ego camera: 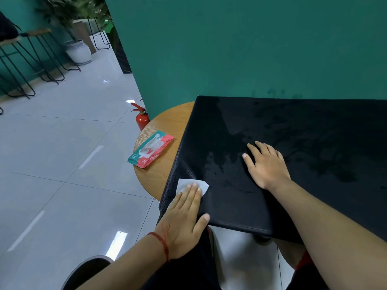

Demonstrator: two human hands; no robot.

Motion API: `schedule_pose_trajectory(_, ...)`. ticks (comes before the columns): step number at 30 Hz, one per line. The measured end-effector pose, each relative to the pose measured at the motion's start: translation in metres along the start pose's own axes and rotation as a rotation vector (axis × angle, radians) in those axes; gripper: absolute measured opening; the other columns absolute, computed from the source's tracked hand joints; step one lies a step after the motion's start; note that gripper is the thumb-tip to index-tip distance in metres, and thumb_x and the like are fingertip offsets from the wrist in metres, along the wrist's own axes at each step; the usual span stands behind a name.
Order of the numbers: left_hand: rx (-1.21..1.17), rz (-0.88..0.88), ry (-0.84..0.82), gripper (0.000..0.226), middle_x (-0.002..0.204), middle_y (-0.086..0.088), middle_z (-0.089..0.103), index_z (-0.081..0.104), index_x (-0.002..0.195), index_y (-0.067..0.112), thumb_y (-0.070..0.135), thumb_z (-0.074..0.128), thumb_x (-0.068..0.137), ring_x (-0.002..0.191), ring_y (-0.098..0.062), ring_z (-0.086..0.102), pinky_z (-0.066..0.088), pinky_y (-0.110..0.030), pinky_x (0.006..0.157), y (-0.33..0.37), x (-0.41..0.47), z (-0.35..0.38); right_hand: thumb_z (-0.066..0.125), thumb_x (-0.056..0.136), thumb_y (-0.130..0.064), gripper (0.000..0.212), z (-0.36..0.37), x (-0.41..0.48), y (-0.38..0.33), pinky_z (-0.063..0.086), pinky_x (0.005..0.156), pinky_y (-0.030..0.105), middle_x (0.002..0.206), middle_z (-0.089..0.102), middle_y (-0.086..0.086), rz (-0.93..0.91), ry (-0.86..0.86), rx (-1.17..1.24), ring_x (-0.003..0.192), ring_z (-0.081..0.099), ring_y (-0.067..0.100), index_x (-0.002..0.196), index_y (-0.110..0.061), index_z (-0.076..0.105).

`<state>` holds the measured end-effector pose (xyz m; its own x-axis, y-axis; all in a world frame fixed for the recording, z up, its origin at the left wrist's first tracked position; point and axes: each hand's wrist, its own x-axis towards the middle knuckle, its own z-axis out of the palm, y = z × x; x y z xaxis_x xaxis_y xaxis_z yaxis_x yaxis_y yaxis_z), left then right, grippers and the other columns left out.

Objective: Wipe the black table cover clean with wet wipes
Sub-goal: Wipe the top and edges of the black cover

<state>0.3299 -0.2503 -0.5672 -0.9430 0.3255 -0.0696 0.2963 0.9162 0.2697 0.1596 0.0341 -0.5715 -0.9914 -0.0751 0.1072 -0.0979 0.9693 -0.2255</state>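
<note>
Our left hand [184,216], fingers straight, presses a white wet wipe [185,183] onto the seven o'clock corner of the black table cover [303,132]. Our right hand [268,164] lies flat mid-cover, fingers spread. At the cover's nine o'clock, the wet wipes pack [150,149] lies on the round wooden table [165,122].

Black table cover [293,122] lies flat, damp-streaked; white wet wipe [185,184] spread flat at its near-left edge; teal-and-red wipes pack [150,149] just left, apart.
</note>
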Motion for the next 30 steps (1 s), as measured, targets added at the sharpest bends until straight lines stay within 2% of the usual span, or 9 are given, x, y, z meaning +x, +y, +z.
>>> schedule_pose_trajectory(4, -0.041, -0.008, 0.007, 0.085, 0.173, 0.012, -0.015, -0.004, 0.167, 0.023, 0.068, -0.012, 0.096, 0.154, 0.003, -0.023, -0.002, -0.033, 0.131, -0.005, 0.003, -0.002, 0.017, 0.108, -0.065, 0.068, 0.0, 0.0, 0.0, 0.019, 0.129, 0.047, 0.173, 0.028, -0.001, 0.0, -0.001, 0.009, 0.16, 0.019, 0.022, 0.164, -0.031, 0.033)
schedule_pose_trajectory(8, -0.051, -0.125, 0.042, 0.076, 0.173, 0.01, -0.014, -0.003, 0.168, 0.023, 0.063, 0.003, 0.103, 0.157, -0.002, -0.02, -0.006, -0.032, 0.131, -0.016, 0.03, -0.002, 0.016, 0.108, -0.064, 0.068, 0.001, -0.001, 0.0, 0.018, 0.13, 0.046, 0.173, 0.027, 0.0, -0.004, -0.003, 0.007, 0.16, 0.019, 0.022, 0.165, -0.031, 0.032)
schedule_pose_trajectory(14, -0.07, -0.215, 0.104, 0.089, 0.176, 0.0, -0.003, 0.005, 0.168, 0.016, 0.066, 0.001, 0.094, 0.16, -0.009, -0.011, -0.01, -0.027, 0.127, -0.032, 0.074, -0.002, 0.017, 0.108, -0.064, 0.068, 0.001, 0.0, 0.0, 0.017, 0.13, 0.046, 0.173, 0.027, 0.0, 0.002, -0.001, 0.009, 0.16, 0.019, 0.022, 0.165, -0.031, 0.033)
schedule_pose_trajectory(18, -0.121, -0.217, 0.079, 0.072, 0.176, -0.001, -0.006, 0.005, 0.168, 0.013, 0.052, 0.023, 0.11, 0.16, -0.011, -0.012, -0.01, -0.028, 0.127, -0.047, 0.1, -0.009, 0.016, 0.108, -0.064, 0.068, 0.001, 0.001, 0.0, 0.016, 0.13, 0.046, 0.173, 0.026, -0.001, 0.004, -0.006, 0.014, 0.16, 0.017, 0.021, 0.165, -0.031, 0.032)
schedule_pose_trajectory(20, -0.129, -0.228, 0.076, 0.07, 0.176, -0.002, -0.006, 0.005, 0.168, 0.012, 0.047, 0.027, 0.112, 0.16, -0.012, -0.012, -0.008, -0.029, 0.128, -0.054, 0.114, -0.012, 0.016, 0.108, -0.064, 0.068, 0.001, 0.001, 0.0, 0.016, 0.13, 0.046, 0.174, 0.025, -0.001, 0.006, -0.009, 0.018, 0.161, 0.016, 0.021, 0.165, -0.032, 0.031)
schedule_pose_trajectory(22, -0.112, -0.233, 0.084, 0.076, 0.176, -0.003, -0.004, 0.006, 0.168, 0.011, 0.054, 0.023, 0.107, 0.161, -0.014, -0.011, -0.008, -0.03, 0.128, -0.058, 0.127, -0.014, 0.016, 0.108, -0.064, 0.068, 0.001, 0.0, 0.0, 0.015, 0.13, 0.046, 0.174, 0.025, -0.001, 0.005, -0.009, 0.018, 0.161, 0.016, 0.021, 0.165, -0.031, 0.031)
schedule_pose_trajectory(24, -0.089, -0.228, 0.095, 0.093, 0.176, -0.005, -0.002, 0.008, 0.167, 0.01, 0.065, 0.009, 0.092, 0.161, -0.016, -0.009, -0.008, -0.03, 0.128, -0.057, 0.133, -0.014, 0.016, 0.108, -0.065, 0.068, 0.0, 0.0, 0.0, 0.015, 0.13, 0.046, 0.174, 0.025, -0.001, 0.009, -0.008, 0.014, 0.161, 0.016, 0.021, 0.165, -0.032, 0.031)
schedule_pose_trajectory(26, -0.089, -0.209, 0.114, 0.102, 0.176, -0.007, -0.001, 0.009, 0.167, 0.008, 0.068, 0.002, 0.084, 0.161, -0.018, -0.009, -0.007, -0.032, 0.129, -0.052, 0.133, -0.012, 0.015, 0.108, -0.065, 0.068, 0.0, 0.001, 0.0, 0.016, 0.13, 0.046, 0.174, 0.025, -0.001, 0.009, -0.008, 0.01, 0.161, 0.016, 0.021, 0.165, -0.032, 0.031)
schedule_pose_trajectory(30, -0.042, -0.179, 0.16, 0.09, 0.175, -0.007, -0.004, 0.006, 0.167, 0.009, 0.063, 0.007, 0.095, 0.161, -0.017, -0.011, -0.01, -0.032, 0.128, -0.035, 0.114, -0.004, 0.016, 0.108, -0.065, 0.068, 0.0, 0.0, 0.001, 0.017, 0.13, 0.045, 0.173, 0.026, -0.001, 0.011, 0.003, 0.009, 0.16, 0.017, 0.021, 0.164, -0.032, 0.032)
